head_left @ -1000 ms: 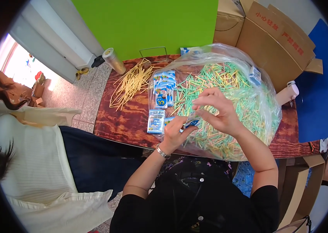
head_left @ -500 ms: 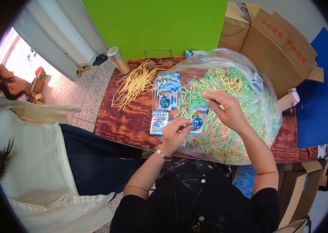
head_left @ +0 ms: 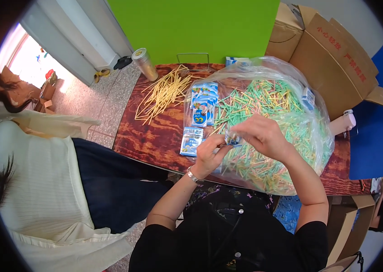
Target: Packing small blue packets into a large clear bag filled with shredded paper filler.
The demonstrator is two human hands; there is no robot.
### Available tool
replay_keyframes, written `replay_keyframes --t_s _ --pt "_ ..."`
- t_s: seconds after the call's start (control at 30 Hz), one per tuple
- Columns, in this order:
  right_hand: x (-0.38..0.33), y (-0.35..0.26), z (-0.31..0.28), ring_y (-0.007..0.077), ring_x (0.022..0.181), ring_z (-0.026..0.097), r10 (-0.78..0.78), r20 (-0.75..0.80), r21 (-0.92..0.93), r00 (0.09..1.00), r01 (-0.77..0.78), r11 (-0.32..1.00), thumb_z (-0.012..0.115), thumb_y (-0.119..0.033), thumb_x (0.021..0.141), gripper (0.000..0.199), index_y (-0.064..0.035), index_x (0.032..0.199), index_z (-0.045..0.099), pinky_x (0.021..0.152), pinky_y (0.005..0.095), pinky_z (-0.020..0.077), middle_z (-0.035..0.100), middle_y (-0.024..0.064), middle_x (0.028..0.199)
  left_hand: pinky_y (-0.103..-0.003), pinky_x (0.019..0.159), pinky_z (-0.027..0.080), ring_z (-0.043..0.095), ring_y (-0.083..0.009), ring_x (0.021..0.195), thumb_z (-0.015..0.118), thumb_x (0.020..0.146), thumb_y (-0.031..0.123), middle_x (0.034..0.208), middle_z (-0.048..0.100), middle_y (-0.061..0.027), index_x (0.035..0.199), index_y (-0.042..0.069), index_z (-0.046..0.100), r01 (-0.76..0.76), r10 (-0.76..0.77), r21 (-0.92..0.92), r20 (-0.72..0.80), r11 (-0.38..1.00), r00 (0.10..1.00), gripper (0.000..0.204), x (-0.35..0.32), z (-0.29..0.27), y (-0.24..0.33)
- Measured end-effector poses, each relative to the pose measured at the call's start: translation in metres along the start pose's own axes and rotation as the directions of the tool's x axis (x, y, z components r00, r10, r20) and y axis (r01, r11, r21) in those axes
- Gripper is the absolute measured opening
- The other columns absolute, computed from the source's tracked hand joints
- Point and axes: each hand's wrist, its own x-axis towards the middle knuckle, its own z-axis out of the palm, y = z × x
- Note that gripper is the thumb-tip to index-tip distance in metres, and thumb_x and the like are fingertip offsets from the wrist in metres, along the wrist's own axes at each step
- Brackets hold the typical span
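Observation:
A small blue-and-white packet point(head_left: 233, 138) is held up between my two hands, over the near left part of a heap of thin green, pink and yellow sticks point(head_left: 264, 102). My left hand point(head_left: 208, 154) pinches the packet's left side. Closed fingers of my right hand point(head_left: 265, 137) grip its other end, hiding much of it. The sticks lie in a large clear plastic bag point(head_left: 286, 70) with its mouth spread open. Left of the heap, several similar packets point(head_left: 204, 103) overlap in a pile, and another packet point(head_left: 192, 141) lies nearer to me.
Loose yellow sticks point(head_left: 166, 97) and a clear cylindrical tub point(head_left: 145, 65) stand at the table's point(head_left: 141, 140) far left. A pink bottle point(head_left: 343, 123) is right of the bag, with cardboard boxes point(head_left: 332, 54) behind. Another person point(head_left: 42, 181) is close on my left.
My right hand has come down from above the packet to grip it. The packet, seen broadly before, is now mostly covered by fingers. The view has shifted slightly.

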Motion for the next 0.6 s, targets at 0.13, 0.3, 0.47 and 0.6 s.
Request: replay_keyframes --t_s 0.13,0.3,0.47,0.6 --pt "0.004 0.009 0.015 0.0260 0.077 0.063 -0.030 0.010 -0.041 0.999 0.031 0.999 0.068 -0.001 0.079 0.041 -0.0121 0.118 0.065 0.068 0.0344 0.0512 0.067 0.0087 0.085 -0.027 0.054 0.044 0.055 -0.0129 0.061 0.071 0.080 0.000 0.076 0.060 -0.0069 0.086 0.001 0.060 0.131 -0.137 -0.078 -0.088 0.988 0.987 0.013 -0.013 -0.001 -0.024" --pt "0.025 0.030 0.046 0.0292 0.079 0.065 0.078 -0.015 -0.099 0.997 -0.079 0.992 0.066 0.001 0.080 0.050 -0.0122 0.128 0.059 0.070 0.0364 0.0520 0.067 0.0109 0.089 -0.027 0.055 0.045 0.056 -0.0067 0.068 0.068 0.085 0.003 0.082 0.063 -0.0045 0.096 -0.001 0.063 0.379 -0.383 -0.068 -0.061 0.923 0.922 0.013 -0.003 -0.022 -0.041" --pt "0.051 0.092 0.112 0.0310 0.078 0.065 0.054 -0.293 0.000 0.955 -0.056 0.998 0.060 -0.001 0.085 0.034 -0.0080 0.118 0.062 0.068 0.0382 0.0520 0.067 0.0145 0.090 -0.030 0.068 0.053 0.065 -0.0167 0.081 0.069 0.086 0.011 0.099 0.064 -0.0125 0.109 -0.002 0.061 0.319 -0.300 0.009 -0.311 0.948 0.902 0.028 0.009 -0.053 -0.087" --pt "0.052 0.114 0.148 0.0284 0.071 0.063 0.474 -0.016 0.217 0.881 -0.459 0.861 0.059 -0.007 0.088 0.029 -0.0072 0.117 0.061 0.063 0.0383 0.0485 0.066 0.0140 0.086 -0.037 0.075 0.052 0.065 -0.0289 0.086 0.071 0.083 0.016 0.100 0.064 -0.0182 0.110 -0.002 0.060 0.386 -0.356 0.206 -0.166 0.899 0.919 0.034 0.017 -0.058 -0.110"
